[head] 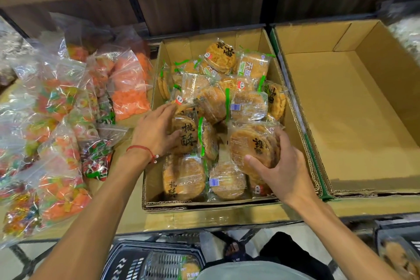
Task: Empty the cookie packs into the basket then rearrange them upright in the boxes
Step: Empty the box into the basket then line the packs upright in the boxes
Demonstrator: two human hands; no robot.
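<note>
Many cookie packs [247, 107] lay jumbled in the middle cardboard box [156, 188]. At its 9 o'clock edge my left hand [156, 132] pinched a printed pack [186, 138], thumb on its face. At 4 o'clock my right hand [284, 166] clasped a second pack [252, 145]. Beyond, a neighbouring box [363, 109] touched it at 3 o'clock, candy bags [56, 120] lay at 9, and a black basket [127, 263] sat at 6.

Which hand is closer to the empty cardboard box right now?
Right. The right hand grips a cookie pack at the right side of the full box, next to the empty box; the left hand holds a second pack at its left side.
</note>
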